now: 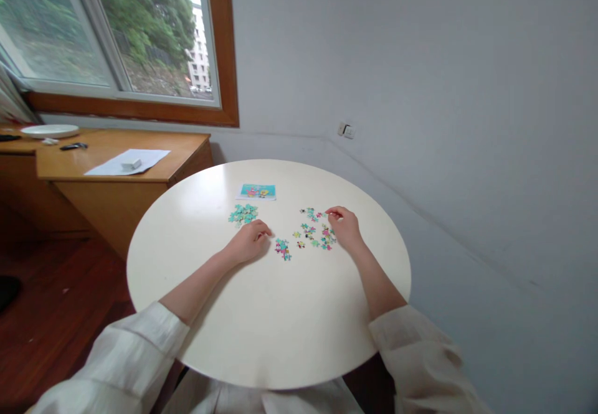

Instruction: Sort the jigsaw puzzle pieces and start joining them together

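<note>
My left hand (250, 241) rests on the round white table (261, 327) with its fingers curled together, just below a heap of teal puzzle pieces (243, 213). A small joined cluster of pink and blue pieces (283, 249) lies right of that hand. My right hand (344, 226) pinches a small puzzle piece at the edge of several scattered colourful pieces (314, 232). A picture card (256, 191) lies flat further back on the table.
A wooden desk (112, 177) stands at the left under the window, bearing a sheet of paper (128, 162), a white plate (49, 131) and a dark object (73, 146). Grey walls meet at a corner behind the table, with a socket (346, 131).
</note>
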`<action>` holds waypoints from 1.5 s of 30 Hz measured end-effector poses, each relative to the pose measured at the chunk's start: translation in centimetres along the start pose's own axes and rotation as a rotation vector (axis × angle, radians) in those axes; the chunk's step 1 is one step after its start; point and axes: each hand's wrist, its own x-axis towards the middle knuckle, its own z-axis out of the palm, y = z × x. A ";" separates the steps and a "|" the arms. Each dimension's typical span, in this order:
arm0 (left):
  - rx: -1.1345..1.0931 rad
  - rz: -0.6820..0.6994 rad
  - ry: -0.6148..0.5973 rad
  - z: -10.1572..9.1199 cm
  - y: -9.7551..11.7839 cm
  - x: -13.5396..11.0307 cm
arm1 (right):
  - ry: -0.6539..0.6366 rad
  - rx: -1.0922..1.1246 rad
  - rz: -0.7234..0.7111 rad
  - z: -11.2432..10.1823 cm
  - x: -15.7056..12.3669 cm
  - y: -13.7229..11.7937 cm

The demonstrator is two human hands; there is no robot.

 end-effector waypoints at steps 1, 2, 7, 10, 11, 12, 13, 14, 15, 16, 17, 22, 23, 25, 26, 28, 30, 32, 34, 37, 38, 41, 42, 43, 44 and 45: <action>0.000 0.000 0.002 0.0 0.0 0.0 | 0.014 0.007 0.015 -0.2 0.1 0.2; -0.001 -0.001 0.003 0.0 -0.1 0.0 | 0.025 0.011 0.036 -0.3 0.3 0.5; -0.010 -0.008 -0.004 0.0 -0.1 0.0 | -0.013 -0.040 0.172 -0.8 0.8 2.1; -0.008 -0.010 -0.001 0.0 -0.1 0.0 | -0.091 -0.127 0.219 -0.9 0.8 2.6; -0.008 -0.012 0.000 0.0 -0.1 0.0 | -0.114 -0.161 0.227 -0.9 0.7 2.6; -0.008 -0.013 0.000 0.1 -0.1 0.0 | -0.136 -0.196 0.231 -0.9 0.7 2.6; -0.008 -0.013 -0.001 0.1 -0.2 0.0 | -0.156 -0.229 0.232 -0.9 0.6 2.6; -0.008 -0.013 -0.002 0.1 -0.2 0.0 | -0.176 -0.260 0.231 -0.9 0.6 2.5; -0.007 -0.012 -0.004 0.1 -0.2 0.0 | -0.197 -0.288 0.229 -0.8 0.6 2.5; -0.006 -0.011 -0.006 0.0 -0.2 0.0 | -0.216 -0.312 0.230 -0.8 0.5 2.4; -0.005 -0.010 -0.008 0.0 -0.2 0.0 | -0.233 -0.330 0.230 -0.7 0.5 2.4; -0.009 -0.017 -0.017 -0.1 0.0 -0.1 | -0.268 -0.360 0.223 -0.4 0.4 2.4; -0.007 -0.016 -0.020 -0.1 0.0 -0.1 | -0.273 -0.366 0.220 -0.4 0.4 2.4; -0.003 -0.011 -0.024 -0.1 0.0 0.0 | -0.289 -0.384 0.215 -0.5 0.4 2.3; -0.002 -0.010 -0.026 -0.1 0.0 0.0 | -0.298 -0.393 0.210 -0.5 0.4 2.2; 0.000 -0.011 -0.027 -0.1 0.0 0.0 | -0.317 -0.411 0.200 -0.6 0.4 2.0; 0.000 -0.016 -0.024 0.0 -0.1 0.0 | -0.333 -0.429 0.195 -0.7 0.3 1.8; 0.002 -0.021 -0.022 0.0 -0.1 0.0 | -0.353 -0.446 0.195 -0.7 0.3 1.8; 0.005 -0.022 -0.023 0.0 -0.1 0.0 | -0.362 -0.454 0.194 -0.8 0.3 1.8; 0.004 -0.019 -0.025 0.0 -0.1 0.0 | -0.360 -0.448 0.186 -0.7 0.3 1.9; 0.002 -0.018 -0.025 0.0 -0.1 0.0 | -0.359 -0.446 0.183 -0.7 0.3 2.0; -0.009 -0.017 -0.018 0.0 -0.1 0.0 | -0.364 -0.446 0.172 -0.6 0.3 2.2; -0.014 -0.017 -0.014 0.0 -0.1 0.0 | -0.365 -0.447 0.165 -0.6 0.4 2.2; -0.018 -0.017 -0.010 0.0 -0.1 0.0 | -0.365 -0.448 0.156 -0.6 0.4 2.3; -0.022 -0.018 -0.007 0.0 -0.1 0.0 | -0.365 -0.448 0.147 -0.6 0.4 2.4; -0.024 -0.020 -0.007 0.0 -0.1 0.0 | -0.363 -0.448 0.141 -0.5 0.4 2.5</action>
